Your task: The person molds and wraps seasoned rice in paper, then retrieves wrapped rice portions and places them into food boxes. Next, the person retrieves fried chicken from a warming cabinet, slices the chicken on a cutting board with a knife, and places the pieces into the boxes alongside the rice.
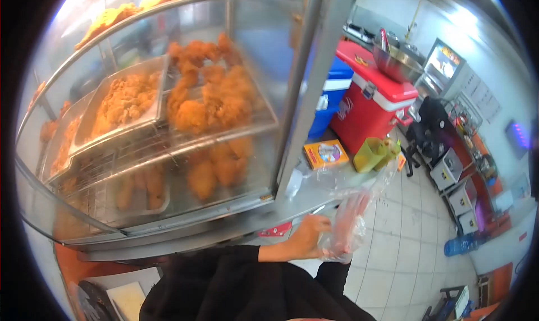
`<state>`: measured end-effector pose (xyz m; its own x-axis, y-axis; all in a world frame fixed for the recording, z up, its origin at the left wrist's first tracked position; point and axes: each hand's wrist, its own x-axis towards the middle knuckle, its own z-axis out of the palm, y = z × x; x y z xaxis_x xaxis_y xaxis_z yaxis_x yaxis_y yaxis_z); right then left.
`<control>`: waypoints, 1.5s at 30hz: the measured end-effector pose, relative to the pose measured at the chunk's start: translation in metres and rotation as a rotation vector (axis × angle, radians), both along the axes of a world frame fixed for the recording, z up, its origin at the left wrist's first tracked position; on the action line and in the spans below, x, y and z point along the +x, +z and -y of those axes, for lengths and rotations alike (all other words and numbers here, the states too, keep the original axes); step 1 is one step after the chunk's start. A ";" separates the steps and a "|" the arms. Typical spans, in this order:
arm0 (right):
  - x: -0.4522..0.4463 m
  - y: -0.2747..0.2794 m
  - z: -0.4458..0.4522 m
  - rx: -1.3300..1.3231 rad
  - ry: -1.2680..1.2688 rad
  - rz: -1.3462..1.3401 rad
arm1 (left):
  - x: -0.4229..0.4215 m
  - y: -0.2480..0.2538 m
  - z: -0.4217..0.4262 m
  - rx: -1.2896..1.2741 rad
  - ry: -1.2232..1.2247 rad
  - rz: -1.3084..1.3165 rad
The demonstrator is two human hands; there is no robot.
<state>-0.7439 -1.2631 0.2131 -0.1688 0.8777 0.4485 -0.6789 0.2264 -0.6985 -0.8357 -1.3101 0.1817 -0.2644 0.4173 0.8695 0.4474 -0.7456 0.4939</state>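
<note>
Right of lower centre in the frame, our right hand (pixel 349 223) stretches out inside a clear plastic cover (pixel 336 254); our left hand (pixel 306 238) curls at its edge, though we cannot tell if it grips. The film should be light, limp, slippery; we'd pinch its wrist end.

Fried-food shop: glass display case (pixel 196 216) with fried chicken (pixel 216 99) in steel trays (pixel 120 133), red cooler (pixel 365 119) alongside.

Plastic (pixel 349 223) right of case (pixel 302 91), bowl (pixel 394 67) on cooler (pixel 366 114)

Left hand (pixel 305 238) with bent fingers beside outstretched right hand (pixel 349 223), fingers extended forward.
</note>
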 end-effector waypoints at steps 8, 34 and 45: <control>-0.047 0.023 0.012 0.274 -0.022 -0.041 | -0.031 -0.012 0.030 -0.178 -0.298 -0.624; -0.215 0.074 0.030 0.377 -0.726 0.127 | -0.246 -0.002 0.132 0.079 0.948 -1.066; -0.215 0.086 0.051 0.472 -0.843 0.265 | -0.281 -0.039 0.208 0.034 0.944 -0.532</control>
